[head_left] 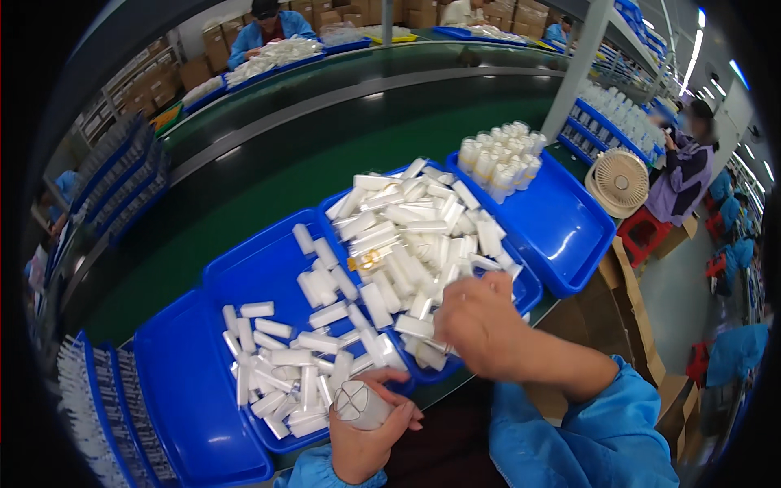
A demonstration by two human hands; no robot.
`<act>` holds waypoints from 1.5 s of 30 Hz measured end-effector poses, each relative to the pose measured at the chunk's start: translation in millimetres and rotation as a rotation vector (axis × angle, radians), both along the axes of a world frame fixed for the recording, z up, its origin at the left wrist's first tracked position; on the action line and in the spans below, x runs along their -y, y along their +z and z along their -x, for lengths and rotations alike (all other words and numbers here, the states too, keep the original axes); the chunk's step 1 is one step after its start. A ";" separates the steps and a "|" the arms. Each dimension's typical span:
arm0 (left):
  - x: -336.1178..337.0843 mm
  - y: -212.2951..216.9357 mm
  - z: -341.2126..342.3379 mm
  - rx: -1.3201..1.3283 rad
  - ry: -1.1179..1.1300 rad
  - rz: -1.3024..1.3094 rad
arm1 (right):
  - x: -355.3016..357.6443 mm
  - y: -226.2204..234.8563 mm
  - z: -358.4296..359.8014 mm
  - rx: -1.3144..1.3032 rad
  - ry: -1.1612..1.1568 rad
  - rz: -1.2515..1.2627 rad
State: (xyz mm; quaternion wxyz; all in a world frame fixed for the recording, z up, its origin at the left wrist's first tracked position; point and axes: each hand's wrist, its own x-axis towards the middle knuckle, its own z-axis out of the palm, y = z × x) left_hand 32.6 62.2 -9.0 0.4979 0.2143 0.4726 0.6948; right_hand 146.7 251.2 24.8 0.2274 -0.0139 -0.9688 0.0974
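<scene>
My left hand (368, 439) grips a bundle of white tubes (358, 404), held end-up at the near edge of a blue tray (268, 268). That tray holds several loose white tubes (301, 366). My right hand (482, 321) reaches with curled fingers into a heaped pile of white tubes (415, 236) in the middle blue tray (525, 297). Whether its fingers have closed on a tube I cannot tell. One tube with a gold part (366, 261) lies in that pile.
A third blue tray (561, 228) to the right carries upright white tubes (498, 159) at its far end. A green conveyor belt (268, 175) runs behind the trays. A small fan (618, 180) and a seated person (685, 167) are on the right. Other workers sit across the belt.
</scene>
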 end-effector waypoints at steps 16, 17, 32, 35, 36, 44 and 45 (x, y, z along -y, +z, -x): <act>50.9 32.5 16.5 -0.235 0.159 -0.188 | 45.5 1.8 39.6 -0.129 0.262 0.160; 47.8 24.4 20.6 -0.368 0.156 -0.094 | 50.6 4.0 37.2 -0.025 0.266 0.178; 56.1 19.4 23.9 -0.591 0.055 -0.101 | 35.6 5.2 38.9 -0.035 0.690 2.124; 46.2 16.3 18.8 -0.824 0.247 0.031 | 59.6 22.3 39.7 0.156 0.788 1.380; 41.4 17.1 22.6 -0.778 0.228 0.045 | 67.3 25.4 41.3 0.187 0.910 0.802; 46.4 22.9 32.1 -0.035 0.198 -0.122 | 72.3 -30.6 16.7 -0.014 1.230 2.200; 42.6 21.6 27.1 -0.178 0.265 -0.142 | 69.4 -23.9 12.5 0.024 0.985 2.271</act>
